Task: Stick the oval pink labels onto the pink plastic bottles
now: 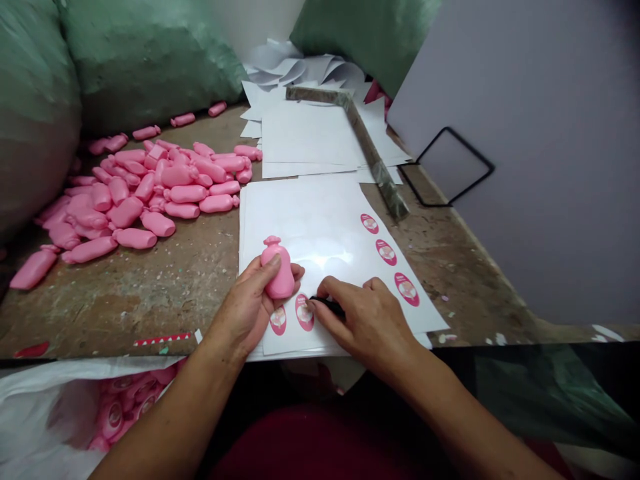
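Item: one glossy pink, waisted bottle with a frilled neck, apparently plastic (280, 283). Location: above the near left part of the white sticker sheet (320, 213), tilted, neck pointing away.
Grip: left hand (250, 303) closed around it, thumb on the upper face, fingers beneath. Right hand (367, 313) pinches a slim black implement (330, 307), partly hidden, beside a pink-bordered oval sticker (303, 315); contact with the sticker cannot be told.
Handling (judged): light, fairly stiff, smooth and somewhat slippery, hardly fragile. Best hold: the waist or sides, leaving the broad face exposed.
Edges and room: sheet reaches the front edge of the worn brown tabletop (200, 287); heap of similar pink bottles (127, 210) limits the left; tape-wrapped angled bar (370, 147) lies beyond, to the right. Widest room: over the sheet's middle.
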`<state>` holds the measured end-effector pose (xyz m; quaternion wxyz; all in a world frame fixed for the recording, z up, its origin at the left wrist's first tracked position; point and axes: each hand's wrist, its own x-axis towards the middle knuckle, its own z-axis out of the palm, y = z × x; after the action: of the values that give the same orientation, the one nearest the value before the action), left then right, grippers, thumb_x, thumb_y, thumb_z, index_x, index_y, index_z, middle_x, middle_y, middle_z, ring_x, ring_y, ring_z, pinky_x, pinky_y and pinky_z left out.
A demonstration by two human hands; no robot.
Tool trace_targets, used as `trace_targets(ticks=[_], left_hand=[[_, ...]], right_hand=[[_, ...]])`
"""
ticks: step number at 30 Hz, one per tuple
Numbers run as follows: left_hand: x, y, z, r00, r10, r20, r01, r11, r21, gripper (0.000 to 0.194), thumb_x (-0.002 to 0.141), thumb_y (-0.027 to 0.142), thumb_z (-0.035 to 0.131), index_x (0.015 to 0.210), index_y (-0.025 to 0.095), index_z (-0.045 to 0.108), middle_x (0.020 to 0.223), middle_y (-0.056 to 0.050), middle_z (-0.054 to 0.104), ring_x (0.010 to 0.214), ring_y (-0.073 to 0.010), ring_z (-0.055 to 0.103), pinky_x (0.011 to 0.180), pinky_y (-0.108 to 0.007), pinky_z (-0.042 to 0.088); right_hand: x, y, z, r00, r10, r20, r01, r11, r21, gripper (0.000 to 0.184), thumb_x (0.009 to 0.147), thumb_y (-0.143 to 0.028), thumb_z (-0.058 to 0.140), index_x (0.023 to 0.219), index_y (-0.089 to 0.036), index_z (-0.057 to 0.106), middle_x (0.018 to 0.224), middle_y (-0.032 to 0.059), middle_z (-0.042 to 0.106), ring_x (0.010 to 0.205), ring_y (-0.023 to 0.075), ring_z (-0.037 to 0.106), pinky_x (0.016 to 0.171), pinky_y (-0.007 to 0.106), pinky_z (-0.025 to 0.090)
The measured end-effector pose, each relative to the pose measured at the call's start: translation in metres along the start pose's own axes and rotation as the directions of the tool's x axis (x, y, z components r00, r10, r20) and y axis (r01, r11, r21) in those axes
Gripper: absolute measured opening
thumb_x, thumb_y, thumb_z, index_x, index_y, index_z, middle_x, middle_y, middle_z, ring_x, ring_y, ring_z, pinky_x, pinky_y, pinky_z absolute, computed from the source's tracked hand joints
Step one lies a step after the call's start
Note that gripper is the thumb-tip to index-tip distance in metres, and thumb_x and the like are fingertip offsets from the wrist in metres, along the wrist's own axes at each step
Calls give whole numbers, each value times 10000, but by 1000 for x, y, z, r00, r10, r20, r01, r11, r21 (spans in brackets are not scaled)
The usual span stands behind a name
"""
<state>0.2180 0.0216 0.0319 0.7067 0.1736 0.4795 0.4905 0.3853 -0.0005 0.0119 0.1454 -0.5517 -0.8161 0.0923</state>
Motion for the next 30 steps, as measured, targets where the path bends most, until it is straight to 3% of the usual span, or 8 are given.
trace_targets(ticks=[6, 9, 11, 13, 15, 17, 23, 30], left_hand=[[-1, 1, 1, 1000, 1, -4, -1, 1000, -8, 93, 936, 178, 562, 995, 133, 618, 810, -83, 730, 839, -165, 707, 820, -277, 540], [0, 1, 0, 1000, -3, -15, 3, 1000, -7, 90, 937, 179, 558, 991, 138, 618, 812, -87, 732, 821, -163, 703, 780, -264, 542], [1, 1, -1, 1000, -8, -15, 8, 1000, 10, 86, 934, 192, 562, 978, 141, 616, 813, -90, 731, 795, -164, 695, 735, -257, 541], [2, 1, -1, 1000, -2, -4, 2, 999, 36, 91, 928, 208, 572, 976, 143, 612, 817, -93, 729, 781, -169, 689, 731, -266, 543], [1, 0, -1, 1000, 23, 4, -23, 998, 55, 117, 907, 220, 608, 994, 142, 616, 830, -87, 724, 789, -170, 687, 758, -274, 549], [-5, -2, 1, 998, 49, 24, -51, 997, 66, 186, 867, 235, 671, 1024, 146, 625, 870, -77, 718, 782, -156, 679, 744, -252, 549], [-35, -7, 9, 974, -48, 222, 37, 998, 57, 370, 881, 383, 675, 1205, 216, 610, 865, -21, 651, 666, -102, 604, 557, -184, 501], [-49, -16, 14, 970, -68, 233, 66, 998, 18, 471, 926, 564, 531, 1211, 202, 628, 913, -49, 642, 772, -142, 626, 637, -233, 544]], right_hand=[[1, 0, 6, 997, 74, -17, -73, 996, 49, 191, 869, -339, 612, 734, -206, 600, 636, -2, 698, 509, 137, 444, 680, 335, 282], [3, 0, 0, 983, 181, 23, -180, 948, 262, 215, 812, -364, 629, 666, -216, 575, 591, -9, 629, 550, 143, 425, 661, 323, 307], [4, 1, -8, 963, 245, 112, -268, 822, 503, 246, 791, -398, 620, 639, -220, 544, 582, -20, 559, 575, 142, 431, 618, 299, 322], [6, 4, -18, 942, 274, 194, -328, 622, 711, 284, 777, -444, 619, 632, -222, 516, 578, -34, 489, 560, 127, 407, 558, 274, 312], [6, 6, -26, 928, 288, 235, -348, 453, 821, 313, 754, -478, 642, 636, -222, 507, 561, -53, 433, 522, 106, 352, 515, 262, 285], [5, 6, -31, 923, 295, 247, -350, 374, 859, 322, 740, -484, 668, 639, -218, 517, 554, -61, 413, 508, 95, 316, 499, 255, 269], [-4, -4, -39, 922, 277, 270, -363, 373, 854, 282, 743, -487, 642, 676, -216, 599, 618, -18, 510, 582, 129, 425, 516, 262, 307], [-9, -9, -39, 920, 245, 307, -381, 370, 847, 273, 752, -469, 637, 663, -217, 582, 591, -12, 578, 565, 132, 463, 523, 264, 339]])
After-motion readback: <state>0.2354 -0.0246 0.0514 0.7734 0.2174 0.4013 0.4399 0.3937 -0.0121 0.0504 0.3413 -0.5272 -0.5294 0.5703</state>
